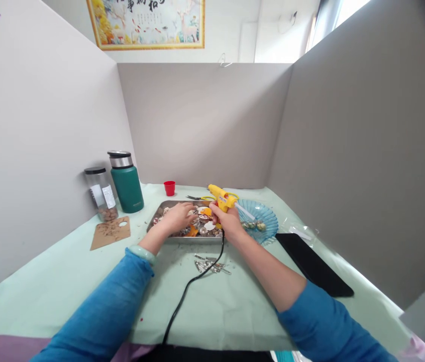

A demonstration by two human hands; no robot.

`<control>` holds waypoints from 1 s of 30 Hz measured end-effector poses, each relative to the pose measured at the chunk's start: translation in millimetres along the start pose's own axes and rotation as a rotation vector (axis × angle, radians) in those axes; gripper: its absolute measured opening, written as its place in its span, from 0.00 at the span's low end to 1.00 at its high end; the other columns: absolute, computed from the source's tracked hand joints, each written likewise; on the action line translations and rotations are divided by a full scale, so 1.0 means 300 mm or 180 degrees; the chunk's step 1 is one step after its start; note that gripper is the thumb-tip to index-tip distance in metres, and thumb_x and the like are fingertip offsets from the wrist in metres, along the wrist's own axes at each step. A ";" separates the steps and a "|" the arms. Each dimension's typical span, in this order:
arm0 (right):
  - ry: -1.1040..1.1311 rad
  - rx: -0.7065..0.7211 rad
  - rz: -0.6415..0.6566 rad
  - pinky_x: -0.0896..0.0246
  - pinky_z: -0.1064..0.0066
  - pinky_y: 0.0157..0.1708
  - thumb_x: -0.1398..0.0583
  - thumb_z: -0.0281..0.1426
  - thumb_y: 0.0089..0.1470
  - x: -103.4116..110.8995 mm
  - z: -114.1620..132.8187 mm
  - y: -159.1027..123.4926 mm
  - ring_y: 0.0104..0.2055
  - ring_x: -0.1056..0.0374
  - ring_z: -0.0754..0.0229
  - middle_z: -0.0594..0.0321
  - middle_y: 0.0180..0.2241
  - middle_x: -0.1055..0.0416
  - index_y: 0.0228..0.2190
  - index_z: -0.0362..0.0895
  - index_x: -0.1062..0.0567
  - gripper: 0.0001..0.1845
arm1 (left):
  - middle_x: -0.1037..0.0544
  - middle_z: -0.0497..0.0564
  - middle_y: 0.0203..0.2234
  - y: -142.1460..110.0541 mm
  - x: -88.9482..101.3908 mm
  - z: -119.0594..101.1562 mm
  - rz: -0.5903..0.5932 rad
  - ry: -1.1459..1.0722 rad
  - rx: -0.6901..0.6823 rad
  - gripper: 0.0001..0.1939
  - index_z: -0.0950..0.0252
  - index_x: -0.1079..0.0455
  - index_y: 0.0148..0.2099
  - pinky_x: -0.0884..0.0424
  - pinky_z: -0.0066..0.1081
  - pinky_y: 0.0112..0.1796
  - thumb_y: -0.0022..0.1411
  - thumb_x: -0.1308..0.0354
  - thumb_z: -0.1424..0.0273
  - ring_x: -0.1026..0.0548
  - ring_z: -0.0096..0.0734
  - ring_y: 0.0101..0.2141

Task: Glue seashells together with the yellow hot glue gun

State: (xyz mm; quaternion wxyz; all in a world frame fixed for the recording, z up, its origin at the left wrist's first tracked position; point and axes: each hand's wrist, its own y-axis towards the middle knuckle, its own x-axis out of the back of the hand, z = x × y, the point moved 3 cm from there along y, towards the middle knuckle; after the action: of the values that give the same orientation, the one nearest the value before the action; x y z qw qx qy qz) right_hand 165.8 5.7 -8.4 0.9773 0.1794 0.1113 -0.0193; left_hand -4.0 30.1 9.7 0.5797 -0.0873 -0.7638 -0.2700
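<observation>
My right hand (pixel 229 222) is wrapped round the handle of a yellow hot glue gun (pixel 223 197), its nozzle pointing up and to the left. A clear glue stick (pixel 245 211) juts from the back of the gun, and a black cord (pixel 188 286) runs down from it to the table's front edge. Beneath both hands lies a metal tray (pixel 188 240) filled with shells, pebbles and orange and white pieces. Over its left half, my left hand (pixel 178 219) reaches in palm down with the fingers apart; the fingertips partly cover the shells.
Behind the tray are scissors (pixel 200 198) and a red cup (pixel 169 188). A blue plate (pixel 271 221) and black slab (pixel 314 264) lie right. Small metal pieces (pixel 212 265) lie in front. Left stand a green bottle (pixel 127 186), a jar (pixel 101 193) and a brown card (pixel 110 233). Panels enclose three sides.
</observation>
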 end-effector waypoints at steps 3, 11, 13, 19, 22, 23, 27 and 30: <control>0.0004 -0.0002 0.0067 0.49 0.74 0.18 0.37 0.40 0.42 -0.002 -0.007 0.004 0.15 0.46 0.69 0.73 0.15 0.40 0.28 0.44 0.31 0.15 | 0.38 0.61 0.62 0.029 -0.050 -0.004 0.0142 -0.0003 -0.0253 0.27 0.69 0.37 0.61 0.48 0.36 0.60 0.65 0.53 0.60 0.41 0.43 0.62; 0.0077 -0.0011 0.0107 0.50 0.75 0.18 0.37 0.38 0.43 -0.003 0.000 0.000 0.14 0.46 0.70 0.74 0.14 0.39 0.28 0.43 0.31 0.13 | 0.24 0.59 0.48 0.055 -0.052 -0.028 0.0383 0.0095 -0.0302 0.18 0.64 0.27 0.51 0.37 0.34 0.51 0.62 0.52 0.70 0.28 0.41 0.49; 0.0077 -0.0040 0.0085 0.50 0.75 0.18 0.37 0.38 0.42 -0.001 -0.001 0.000 0.15 0.45 0.70 0.73 0.15 0.39 0.28 0.43 0.31 0.13 | 0.22 0.59 0.44 0.046 -0.016 -0.006 0.0047 0.0087 -0.0065 0.17 0.65 0.24 0.46 0.35 0.34 0.48 0.62 0.53 0.70 0.26 0.42 0.45; -0.0003 -0.0008 0.0083 0.49 0.75 0.19 0.37 0.38 0.42 0.000 -0.001 -0.002 0.15 0.46 0.69 0.73 0.14 0.39 0.28 0.43 0.31 0.13 | 0.20 0.58 0.41 0.017 0.048 0.084 -0.0252 -0.0095 0.0415 0.17 0.67 0.23 0.45 0.32 0.32 0.44 0.60 0.51 0.72 0.24 0.42 0.42; -0.0033 -0.0028 0.0086 0.48 0.74 0.19 0.37 0.38 0.42 -0.001 0.001 -0.003 0.15 0.45 0.69 0.73 0.14 0.39 0.28 0.43 0.31 0.13 | 0.19 0.56 0.39 0.008 0.061 0.087 -0.0112 -0.0156 0.0483 0.15 0.65 0.22 0.41 0.32 0.31 0.42 0.58 0.49 0.71 0.23 0.40 0.40; -0.0039 -0.0042 0.0078 0.48 0.74 0.18 0.37 0.38 0.42 -0.001 0.001 -0.003 0.15 0.45 0.69 0.73 0.15 0.39 0.28 0.43 0.31 0.13 | 0.19 0.55 0.38 0.006 0.064 0.083 -0.0032 -0.0147 0.0460 0.14 0.64 0.22 0.40 0.32 0.30 0.42 0.58 0.49 0.71 0.23 0.39 0.39; -0.0066 -0.0077 0.0077 0.49 0.74 0.18 0.37 0.39 0.41 0.000 -0.001 -0.002 0.15 0.45 0.69 0.73 0.15 0.39 0.28 0.44 0.31 0.14 | 0.18 0.55 0.37 -0.007 0.092 0.085 0.0163 0.0089 0.0523 0.14 0.63 0.22 0.39 0.33 0.31 0.40 0.56 0.48 0.72 0.23 0.39 0.39; -0.0075 -0.0076 0.0106 0.49 0.74 0.18 0.37 0.39 0.42 0.000 -0.003 -0.002 0.15 0.45 0.69 0.73 0.15 0.39 0.28 0.43 0.31 0.13 | 0.19 0.56 0.37 -0.022 0.131 0.115 0.0154 0.0420 0.0864 0.14 0.63 0.21 0.38 0.33 0.32 0.38 0.53 0.47 0.74 0.23 0.41 0.39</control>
State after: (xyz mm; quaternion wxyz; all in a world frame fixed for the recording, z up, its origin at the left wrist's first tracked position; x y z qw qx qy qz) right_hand 165.6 5.4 -9.4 0.9808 0.1693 0.0970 -0.0037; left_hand -48.2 35.4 38.0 0.6414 -0.0085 -0.7512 -0.1554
